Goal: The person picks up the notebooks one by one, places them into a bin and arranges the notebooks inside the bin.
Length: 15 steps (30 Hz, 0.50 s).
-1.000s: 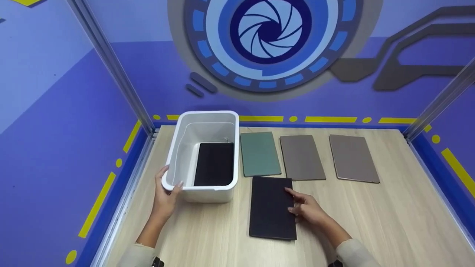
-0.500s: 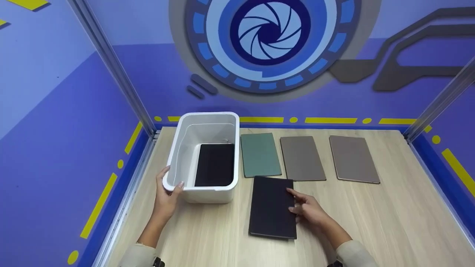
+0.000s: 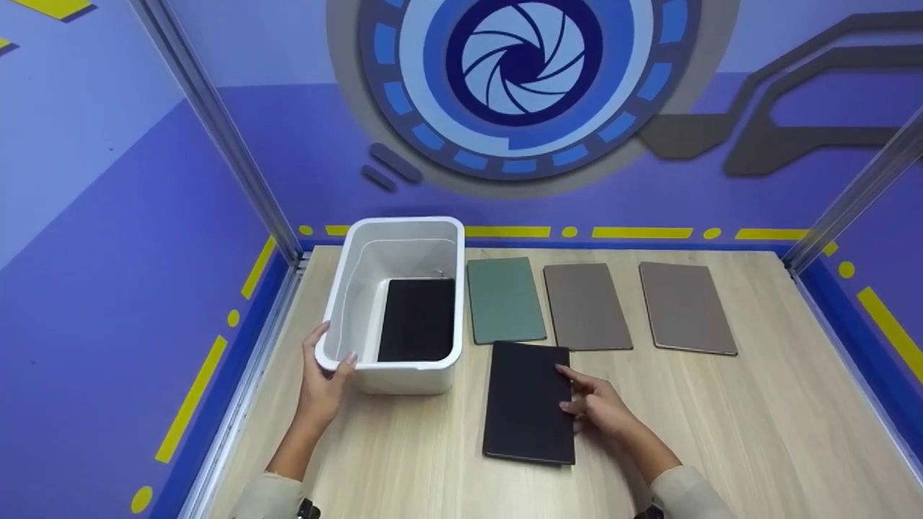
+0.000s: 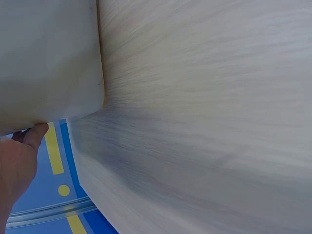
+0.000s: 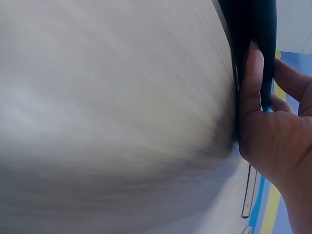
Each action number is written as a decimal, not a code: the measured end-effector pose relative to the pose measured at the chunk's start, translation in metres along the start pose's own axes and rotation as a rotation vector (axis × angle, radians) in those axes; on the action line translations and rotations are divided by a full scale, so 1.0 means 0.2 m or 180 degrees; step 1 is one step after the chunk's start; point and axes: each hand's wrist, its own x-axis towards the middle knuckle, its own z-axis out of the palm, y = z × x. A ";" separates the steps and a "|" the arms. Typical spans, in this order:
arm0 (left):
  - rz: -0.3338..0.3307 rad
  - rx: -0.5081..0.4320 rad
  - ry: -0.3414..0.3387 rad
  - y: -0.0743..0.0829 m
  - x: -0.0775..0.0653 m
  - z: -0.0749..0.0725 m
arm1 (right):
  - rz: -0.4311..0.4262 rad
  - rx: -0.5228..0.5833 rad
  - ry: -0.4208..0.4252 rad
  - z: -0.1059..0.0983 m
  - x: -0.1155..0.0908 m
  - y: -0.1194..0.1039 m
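My left hand (image 3: 322,393) grips the near left corner of a white plastic bin (image 3: 389,378), thumb at the front rim and fingers at the left side. Inside the bin a black notebook (image 3: 417,321) lies on the floor, towards the right wall. My right hand (image 3: 602,407) pinches the right edge of another black notebook (image 3: 528,404), in front of the bin's right side. In the right wrist view the thumb (image 5: 253,78) presses one face of this notebook (image 5: 256,24), and other fingers show beyond it. Only part of the left hand (image 4: 19,163) appears in the left wrist view.
To the right of the bin, a green notebook (image 3: 507,299) and two grey-brown notebooks (image 3: 588,306) lie in a row on the wooden table (image 3: 793,432). Blue-purple panels (image 3: 288,144) with metal corner posts enclose the left, back and right sides.
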 end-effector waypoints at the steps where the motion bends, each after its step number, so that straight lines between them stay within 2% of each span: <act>1: -0.0014 -0.0017 -0.0003 0.00 0.00 0.00 | -0.0007 0.0001 0.0009 0.00 0.00 0.00; 15: -0.0013 -0.0079 -0.0050 -0.01 0.00 0.00 | 0.0150 0.0256 -0.0053 0.00 -0.01 0.00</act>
